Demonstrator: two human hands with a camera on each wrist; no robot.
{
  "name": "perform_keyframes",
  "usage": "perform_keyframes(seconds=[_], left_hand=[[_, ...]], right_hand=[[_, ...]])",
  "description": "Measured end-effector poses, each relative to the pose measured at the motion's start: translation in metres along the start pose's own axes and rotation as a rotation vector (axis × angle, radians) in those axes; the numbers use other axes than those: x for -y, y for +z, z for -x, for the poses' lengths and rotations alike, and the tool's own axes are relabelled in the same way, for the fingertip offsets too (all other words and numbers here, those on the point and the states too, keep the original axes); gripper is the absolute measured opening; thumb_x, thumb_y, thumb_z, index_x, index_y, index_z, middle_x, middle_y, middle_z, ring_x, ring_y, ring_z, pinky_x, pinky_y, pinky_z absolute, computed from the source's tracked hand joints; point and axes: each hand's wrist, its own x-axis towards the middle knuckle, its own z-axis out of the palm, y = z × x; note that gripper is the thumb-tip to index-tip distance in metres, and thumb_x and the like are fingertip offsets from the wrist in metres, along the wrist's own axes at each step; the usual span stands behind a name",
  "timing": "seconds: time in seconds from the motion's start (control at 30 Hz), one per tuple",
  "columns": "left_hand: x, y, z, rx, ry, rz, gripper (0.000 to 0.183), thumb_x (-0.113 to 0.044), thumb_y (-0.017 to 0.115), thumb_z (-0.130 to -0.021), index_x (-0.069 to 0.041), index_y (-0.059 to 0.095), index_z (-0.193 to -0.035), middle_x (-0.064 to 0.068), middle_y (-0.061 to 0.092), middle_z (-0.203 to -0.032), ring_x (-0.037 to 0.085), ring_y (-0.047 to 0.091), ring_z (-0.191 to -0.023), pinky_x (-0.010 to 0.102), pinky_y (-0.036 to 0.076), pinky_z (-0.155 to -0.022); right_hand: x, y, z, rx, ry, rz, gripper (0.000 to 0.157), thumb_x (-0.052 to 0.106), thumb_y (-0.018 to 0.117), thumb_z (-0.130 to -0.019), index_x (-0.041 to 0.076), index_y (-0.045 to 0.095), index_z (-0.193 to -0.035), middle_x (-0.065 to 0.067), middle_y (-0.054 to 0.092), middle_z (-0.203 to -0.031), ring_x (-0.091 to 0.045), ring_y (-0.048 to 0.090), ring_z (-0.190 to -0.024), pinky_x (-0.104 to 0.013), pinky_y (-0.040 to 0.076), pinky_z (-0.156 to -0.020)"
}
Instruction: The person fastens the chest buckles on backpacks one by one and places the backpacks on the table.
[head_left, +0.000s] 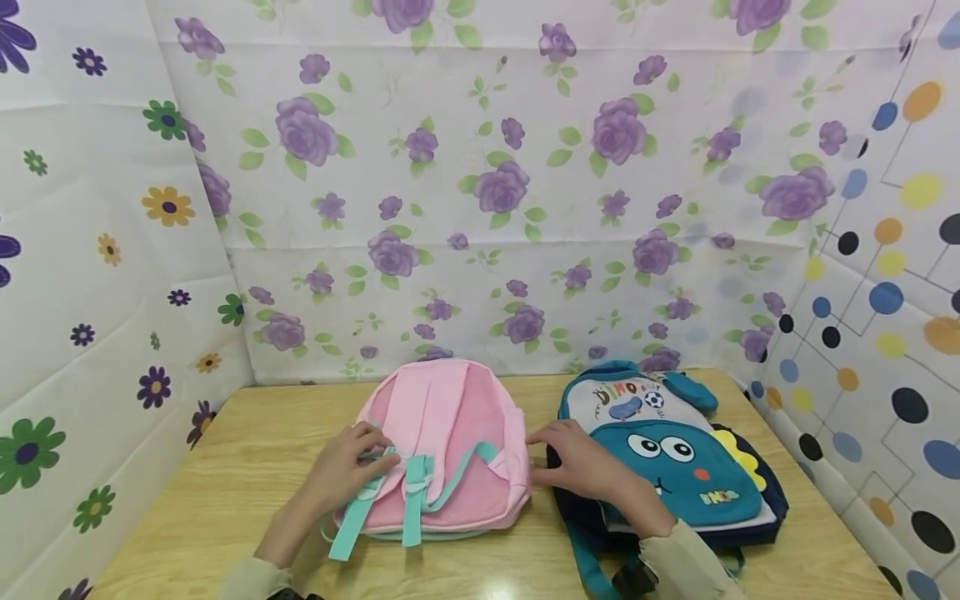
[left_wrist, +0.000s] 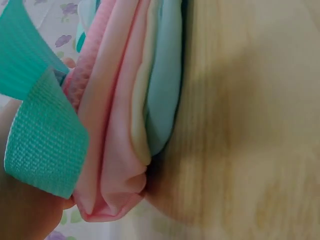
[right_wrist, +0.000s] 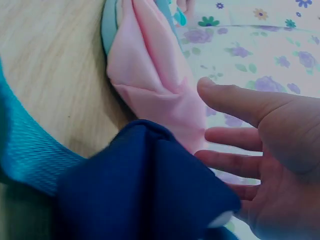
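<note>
A pink backpack (head_left: 480,417) lies back side up on the table in the head view, its shoulder straps and turquoise webbing on top. My left hand (head_left: 348,467) is at its left part, thumb and bent fingers pinching a strap by its turquoise webbing (left_wrist: 47,135); the fingertips are mostly hidden in the left wrist view. My right hand (head_left: 577,458) is by the backpack's right side, fingers extended and thumb apart, the fingertips at or against the pink fabric (right_wrist: 155,95). Under the right forearm lies a blue dinosaur backpack (head_left: 697,467), front up.
The wooden table (head_left: 247,467) runs back to a floral cloth wall (head_left: 450,208). Patterned cloths hang at the left and right. A turquoise strap (right_wrist: 30,135) of the blue backpack trails near the right wrist.
</note>
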Motion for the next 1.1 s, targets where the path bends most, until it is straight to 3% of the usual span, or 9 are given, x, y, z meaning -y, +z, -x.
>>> perform_keyframes(seconds=[0.2, 0.37, 0.57, 0.77, 1.1], left_hand=[[0.004, 0.008, 0.004, -0.030, -0.001, -0.046, 0.015, -0.045, 0.067, -0.092, -0.031, 0.067, -0.097, -0.010, 0.062, -0.108, 0.012, 0.054, -0.097, 0.040, 0.044, -0.084], [0.006, 0.011, 0.009, -0.042, -0.019, -0.042, 0.016, -0.040, 0.063, -0.096, -0.026, 0.066, -0.101, -0.008, 0.063, -0.109, 0.014, 0.055, -0.100, 0.047, 0.044, -0.086], [0.007, 0.009, 0.010, -0.023, -0.089, 0.027, 0.022, -0.039, 0.058, -0.100, -0.021, 0.065, -0.109, -0.010, 0.062, -0.101, 0.011, 0.053, -0.096, 0.040, 0.044, -0.086], [0.007, 0.006, 0.009, 0.003, -0.159, 0.074, 0.032, -0.043, 0.055, -0.101, -0.016, 0.065, -0.114, -0.006, 0.063, -0.098, 0.011, 0.056, -0.091, 0.034, 0.048, -0.081], [0.008, 0.003, 0.011, -0.021, -0.238, 0.157, 0.029, -0.044, 0.052, -0.102, -0.018, 0.063, -0.109, -0.003, 0.057, -0.083, 0.012, 0.050, -0.075, 0.025, 0.042, -0.067]], right_hand=[[0.009, -0.002, -0.002, -0.043, -0.022, -0.025, 0.043, 0.036, 0.070, -0.093, 0.012, 0.064, -0.128, -0.007, 0.061, -0.127, -0.027, 0.052, -0.122, -0.049, 0.046, -0.101], [0.019, -0.001, -0.006, -0.066, -0.059, -0.055, 0.039, 0.037, 0.067, -0.095, 0.014, 0.066, -0.126, -0.005, 0.062, -0.126, -0.026, 0.053, -0.123, -0.048, 0.047, -0.099], [0.032, 0.000, -0.015, -0.093, -0.109, -0.084, 0.034, 0.037, 0.067, -0.095, 0.018, 0.067, -0.124, -0.003, 0.064, -0.126, -0.027, 0.053, -0.125, -0.050, 0.045, -0.103], [0.044, 0.002, -0.027, -0.056, -0.133, -0.093, 0.038, 0.037, 0.066, -0.096, 0.012, 0.067, -0.124, -0.003, 0.065, -0.124, -0.027, 0.054, -0.123, -0.049, 0.045, -0.103], [0.071, 0.010, -0.040, -0.032, -0.197, -0.030, 0.036, 0.043, 0.064, -0.096, 0.017, 0.068, -0.122, 0.003, 0.066, -0.119, -0.018, 0.059, -0.116, -0.037, 0.049, -0.099]])
